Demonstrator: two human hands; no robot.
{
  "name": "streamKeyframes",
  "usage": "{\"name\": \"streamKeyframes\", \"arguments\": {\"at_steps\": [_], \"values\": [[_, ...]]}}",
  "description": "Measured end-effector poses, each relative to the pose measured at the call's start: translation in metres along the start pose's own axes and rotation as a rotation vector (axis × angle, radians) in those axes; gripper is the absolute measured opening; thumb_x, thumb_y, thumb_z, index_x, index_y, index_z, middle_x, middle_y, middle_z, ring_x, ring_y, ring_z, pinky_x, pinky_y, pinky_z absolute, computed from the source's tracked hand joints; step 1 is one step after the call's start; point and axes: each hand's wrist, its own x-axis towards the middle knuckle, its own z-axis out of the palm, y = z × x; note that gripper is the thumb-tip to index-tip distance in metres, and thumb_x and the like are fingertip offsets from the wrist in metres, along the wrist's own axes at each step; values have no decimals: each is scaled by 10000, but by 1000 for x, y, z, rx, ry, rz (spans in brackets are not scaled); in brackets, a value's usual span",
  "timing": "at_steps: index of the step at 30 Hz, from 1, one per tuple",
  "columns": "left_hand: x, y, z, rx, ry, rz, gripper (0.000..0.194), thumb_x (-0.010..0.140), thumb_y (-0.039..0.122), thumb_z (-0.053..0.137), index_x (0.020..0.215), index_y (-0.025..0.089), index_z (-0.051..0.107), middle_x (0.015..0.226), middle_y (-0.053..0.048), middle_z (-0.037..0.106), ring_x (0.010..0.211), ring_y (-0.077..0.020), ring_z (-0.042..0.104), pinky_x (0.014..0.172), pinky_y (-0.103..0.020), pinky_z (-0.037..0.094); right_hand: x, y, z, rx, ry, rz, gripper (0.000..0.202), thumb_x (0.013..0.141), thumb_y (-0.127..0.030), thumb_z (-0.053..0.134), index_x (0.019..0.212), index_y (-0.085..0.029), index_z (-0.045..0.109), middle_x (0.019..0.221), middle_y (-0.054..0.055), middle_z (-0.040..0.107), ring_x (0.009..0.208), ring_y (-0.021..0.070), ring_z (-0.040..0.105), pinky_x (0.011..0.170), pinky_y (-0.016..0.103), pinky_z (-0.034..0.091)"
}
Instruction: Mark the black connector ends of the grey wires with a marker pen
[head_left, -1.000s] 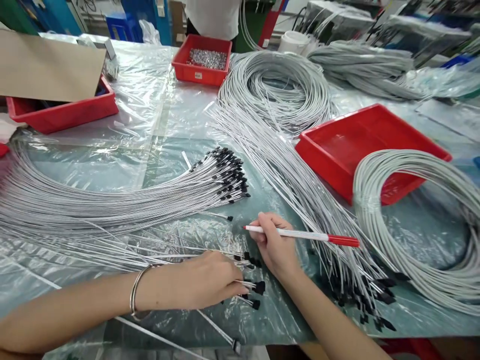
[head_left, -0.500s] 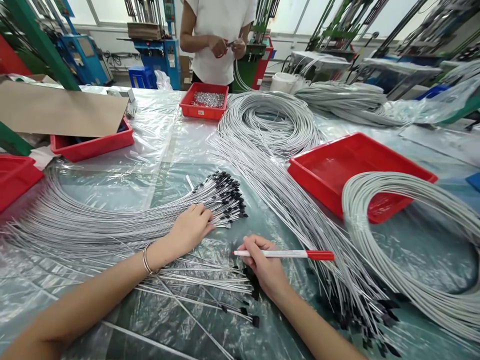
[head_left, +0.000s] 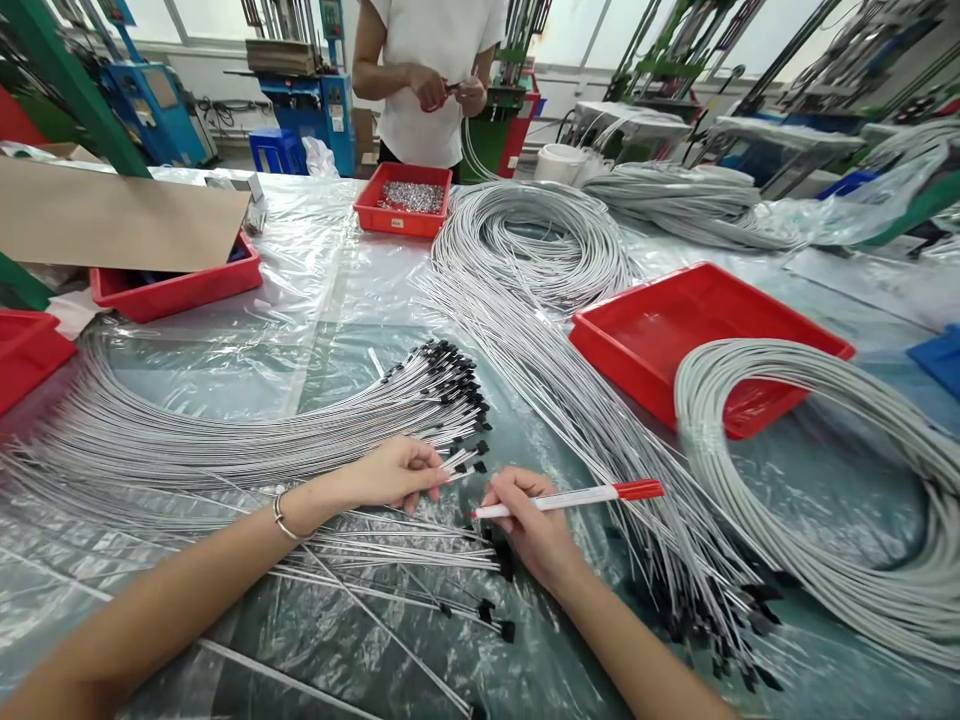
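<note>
My left hand (head_left: 405,472) pinches a few thin grey cables (head_left: 459,462) near their black-tipped ends, just in front of a large curved bundle of grey cables (head_left: 300,440). A red-capped marker (head_left: 577,498) is gripped in my right hand (head_left: 534,525), its red tip pointing left toward the pinched cable ends. Below both hands lies a smaller spread of loose cables (head_left: 420,555), also with black ends. To the right of my right hand runs another long cable bundle (head_left: 600,430) with black ends near the front.
A red tray (head_left: 637,345) lies right of centre, partly under a coil of grey cable (head_left: 825,590). Behind are a red bin of small metal parts (head_left: 401,222) and a larger coil (head_left: 465,235). Across the table stands a person in a white shirt (head_left: 427,110).
My left hand has come off the big bundle, moving slightly right and toward me with a few cables pinched in it. The marker in my right hand has tilted, its red cap end rising.
</note>
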Motion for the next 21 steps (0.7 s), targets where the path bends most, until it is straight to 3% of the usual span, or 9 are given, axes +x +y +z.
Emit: {"name": "streamKeyframes", "arguments": {"at_steps": [4,7,11,15,17,21], "values": [[0,-2,6,113,-95,-17,462,786,588,484,830,139,583,704,-16,614,425,-46,408,404,-186,319,7,-19,-7,159,169,-130,304,746,-380,618,528,-179,552,387,-55,335,412,84,309,455,236,278],[-2,0,5,148,-110,-16,496,794,601,458,853,134,614,628,-8,576,432,-52,387,401,-182,296,22,-33,0,229,246,-128,294,746,-351,611,521,-182,524,399,-55,336,405,76,288,442,232,281],[-2,-1,4,125,-121,-16,536,785,629,445,861,125,610,626,-9,573,424,-55,396,412,-187,315,44,-39,30,264,222,-79,277,712,-355,626,524,-176,531,408,-58,334,400,68,282,420,225,256],[0,-5,3,35,-111,9,544,780,625,464,893,112,607,634,-5,568,427,-47,383,402,-180,287,54,-38,52,262,98,-47,296,704,-378,635,519,-167,542,398,-56,350,395,63,284,410,219,211],[0,-6,2,-3,-104,28,536,776,616,482,903,111,608,655,-10,581,432,-42,365,394,-179,260,53,-40,48,252,98,-78,292,704,-371,644,521,-161,556,414,-52,370,404,59,289,414,216,211],[0,-5,1,-59,-121,28,497,757,612,516,813,121,566,761,-49,642,452,-39,382,403,-181,254,45,-43,19,175,262,-215,262,723,-337,649,544,-157,584,447,-42,406,428,58,317,424,207,231]]}}
